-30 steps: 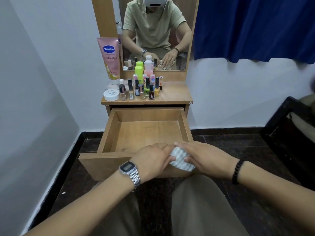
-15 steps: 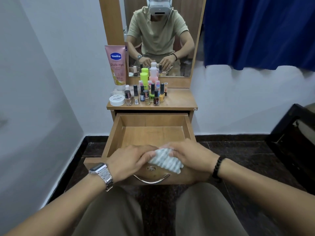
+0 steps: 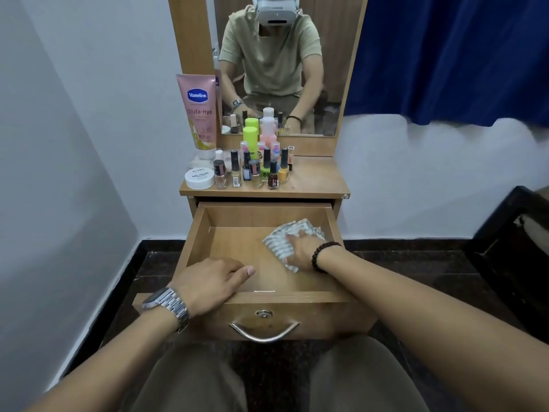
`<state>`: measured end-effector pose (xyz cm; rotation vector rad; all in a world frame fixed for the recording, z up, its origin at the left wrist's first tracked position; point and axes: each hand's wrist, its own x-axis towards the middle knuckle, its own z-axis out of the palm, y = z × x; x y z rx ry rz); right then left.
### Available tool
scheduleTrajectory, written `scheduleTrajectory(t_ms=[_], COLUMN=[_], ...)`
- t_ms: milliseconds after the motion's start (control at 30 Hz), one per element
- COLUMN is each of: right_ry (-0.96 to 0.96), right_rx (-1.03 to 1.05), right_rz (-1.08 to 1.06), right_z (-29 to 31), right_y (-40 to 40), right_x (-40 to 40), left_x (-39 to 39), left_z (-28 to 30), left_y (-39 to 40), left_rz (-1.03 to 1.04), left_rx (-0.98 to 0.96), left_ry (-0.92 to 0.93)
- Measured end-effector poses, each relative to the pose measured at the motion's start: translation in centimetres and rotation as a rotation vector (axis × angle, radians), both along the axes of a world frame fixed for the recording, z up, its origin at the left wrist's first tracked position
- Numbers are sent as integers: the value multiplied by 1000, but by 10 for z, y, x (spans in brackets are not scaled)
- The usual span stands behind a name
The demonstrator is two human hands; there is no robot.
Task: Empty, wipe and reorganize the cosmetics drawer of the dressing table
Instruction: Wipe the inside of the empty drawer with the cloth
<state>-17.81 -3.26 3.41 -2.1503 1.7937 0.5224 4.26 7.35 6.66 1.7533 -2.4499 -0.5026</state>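
The left hand (image 3: 212, 281), a steel watch on its wrist, rests on the front left rim of the pulled-out light-brown wooden drawer (image 3: 196, 239), fingers straight and together. The drawer's bare floor lies open between the hands. At its right rear, the right hand (image 3: 301, 252) presses a crumpled grey-and-white striped cloth (image 3: 279, 243); its fingers sink into the folds, grip unclear.

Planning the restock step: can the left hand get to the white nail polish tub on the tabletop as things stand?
Probably yes. The left hand rests on the drawer front edge and holds nothing. The white tub sits at the tabletop's front left corner, with nothing in front of it; the bottles stand to its right.
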Motion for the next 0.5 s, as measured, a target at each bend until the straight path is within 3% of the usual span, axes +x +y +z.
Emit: scheduleTrajectory(t_ms=[233,367,500], right_ry=[56,234,240], right_rx=[-80,-113,-125], right_rz=[-74,-70,-41], right_z=[3,1,0], right_y=[-4,-2,7], right_x=[16,25,35], left_x=[3,4,1], left_z=[-5,-5,-2], left_y=[-4,-3,-1], left_rz=[-16,-9,2], left_rx=[55,43,48], left_ry=[-22,-10,-42])
